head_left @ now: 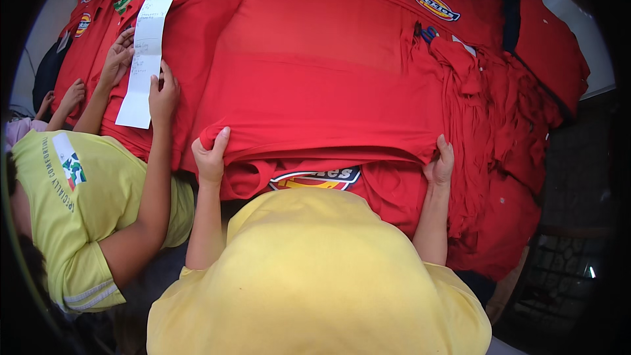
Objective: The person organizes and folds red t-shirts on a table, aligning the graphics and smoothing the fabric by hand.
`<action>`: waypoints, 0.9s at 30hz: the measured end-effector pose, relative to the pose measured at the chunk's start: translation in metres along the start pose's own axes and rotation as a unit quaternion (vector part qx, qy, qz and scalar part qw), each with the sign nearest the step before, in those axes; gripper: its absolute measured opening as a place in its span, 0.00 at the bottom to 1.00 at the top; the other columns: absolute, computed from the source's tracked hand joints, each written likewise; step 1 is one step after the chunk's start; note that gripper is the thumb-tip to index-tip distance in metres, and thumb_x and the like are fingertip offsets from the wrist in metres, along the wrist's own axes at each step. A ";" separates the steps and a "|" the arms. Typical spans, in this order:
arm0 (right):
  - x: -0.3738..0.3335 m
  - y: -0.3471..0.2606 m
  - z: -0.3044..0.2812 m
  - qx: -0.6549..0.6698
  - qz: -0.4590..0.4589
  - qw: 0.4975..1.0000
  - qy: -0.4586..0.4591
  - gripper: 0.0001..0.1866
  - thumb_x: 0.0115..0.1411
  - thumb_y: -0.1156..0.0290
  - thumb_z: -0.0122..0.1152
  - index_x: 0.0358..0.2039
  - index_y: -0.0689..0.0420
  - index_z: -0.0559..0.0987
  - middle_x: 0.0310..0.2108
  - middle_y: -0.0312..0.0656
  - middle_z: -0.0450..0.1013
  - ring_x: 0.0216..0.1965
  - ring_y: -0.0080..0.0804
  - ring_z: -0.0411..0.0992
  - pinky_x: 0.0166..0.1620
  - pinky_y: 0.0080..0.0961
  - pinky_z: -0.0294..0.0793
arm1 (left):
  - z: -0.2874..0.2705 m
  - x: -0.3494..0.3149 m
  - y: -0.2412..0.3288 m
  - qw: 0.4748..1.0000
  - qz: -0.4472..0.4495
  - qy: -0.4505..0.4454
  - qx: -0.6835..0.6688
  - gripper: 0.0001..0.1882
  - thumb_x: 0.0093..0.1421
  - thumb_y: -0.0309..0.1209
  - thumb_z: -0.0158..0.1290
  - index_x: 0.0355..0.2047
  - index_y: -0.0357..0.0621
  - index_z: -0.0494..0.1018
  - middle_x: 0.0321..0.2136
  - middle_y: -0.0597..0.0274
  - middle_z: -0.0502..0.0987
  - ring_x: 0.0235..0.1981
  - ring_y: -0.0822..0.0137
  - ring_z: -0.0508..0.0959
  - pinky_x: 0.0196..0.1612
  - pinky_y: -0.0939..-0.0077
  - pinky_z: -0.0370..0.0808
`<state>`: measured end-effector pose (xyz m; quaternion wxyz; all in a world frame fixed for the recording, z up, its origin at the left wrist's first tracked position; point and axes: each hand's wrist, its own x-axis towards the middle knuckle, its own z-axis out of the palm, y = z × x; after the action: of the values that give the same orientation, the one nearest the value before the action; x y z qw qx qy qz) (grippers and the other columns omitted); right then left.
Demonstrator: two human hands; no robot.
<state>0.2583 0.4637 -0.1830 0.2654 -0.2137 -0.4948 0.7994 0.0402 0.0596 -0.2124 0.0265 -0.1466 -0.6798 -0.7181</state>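
A red shirt (322, 105) lies spread on the pile before me, its near edge drawn taut between my two hands. My left hand (211, 156) grips the left end of that edge, thumb on top and fingers curled round the cloth. At the other end, my right hand (440, 164) pinches the same edge, its fingers partly hidden by fabric. Below the stretched edge hangs more red cloth with a printed oval logo (317, 178), partly covered.
At my left a person in a yellow-green shirt (98, 190) holds a long white paper slip (144, 59). Blue-handled scissors (429, 33) lie on the red garments at the far right. Bunched red cloth (486, 125) hangs down the right side. Another person's hand (73, 95) shows farther left.
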 end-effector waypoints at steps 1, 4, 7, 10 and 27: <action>0.000 -0.002 -0.009 0.012 0.010 1.000 -0.027 0.24 0.63 0.62 0.55 0.52 0.68 0.70 0.50 0.48 0.72 0.51 0.39 0.71 0.56 0.38 0.69 | -0.001 0.000 0.005 1.000 -0.004 -0.006 -0.014 0.06 0.60 0.24 0.53 0.30 0.33 0.78 0.25 0.68 0.77 0.28 0.78 0.74 0.34 0.83 0.69; -0.010 -0.021 -0.017 0.013 0.031 0.991 -0.132 0.25 0.57 0.64 0.61 0.49 0.71 0.72 0.47 0.49 0.74 0.48 0.39 0.73 0.54 0.36 0.70 | -0.008 -0.004 0.029 0.995 -0.052 -0.012 -0.088 0.07 0.57 0.26 0.56 0.29 0.32 0.77 0.25 0.69 0.77 0.27 0.79 0.73 0.33 0.82 0.69; -0.023 -0.069 -0.015 -0.026 0.032 0.965 -0.258 0.26 0.48 0.63 0.71 0.41 0.72 0.76 0.37 0.45 0.78 0.36 0.34 0.77 0.39 0.26 0.74 | -0.031 0.001 0.085 0.971 -0.084 -0.161 -0.154 0.13 0.50 0.31 0.60 0.28 0.30 0.76 0.25 0.65 0.77 0.26 0.76 0.75 0.32 0.81 0.70; -0.015 -0.101 0.007 -0.039 -0.059 0.933 -0.352 0.22 0.45 0.65 0.72 0.32 0.71 0.77 0.31 0.41 0.78 0.30 0.29 0.76 0.34 0.23 0.73 | -0.038 0.006 0.129 0.950 -0.035 -0.211 -0.229 0.18 0.41 0.32 0.65 0.27 0.29 0.75 0.25 0.57 0.79 0.25 0.68 0.79 0.31 0.77 0.72; 0.104 0.061 0.156 -0.599 -0.311 0.721 -0.159 0.11 0.59 0.76 0.49 0.38 0.60 0.80 0.38 0.47 0.76 0.45 0.44 0.72 0.53 0.38 0.69 | 0.108 0.087 0.003 0.878 0.202 -0.164 0.401 0.15 0.53 0.26 0.56 0.43 0.44 0.74 0.42 0.55 0.75 0.46 0.54 0.74 0.48 0.66 0.72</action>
<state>0.0708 0.4014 -0.1813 0.2334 -0.0315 -0.9440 0.2313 -0.0235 0.1795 -0.1849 0.1161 -0.3732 -0.8598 -0.3286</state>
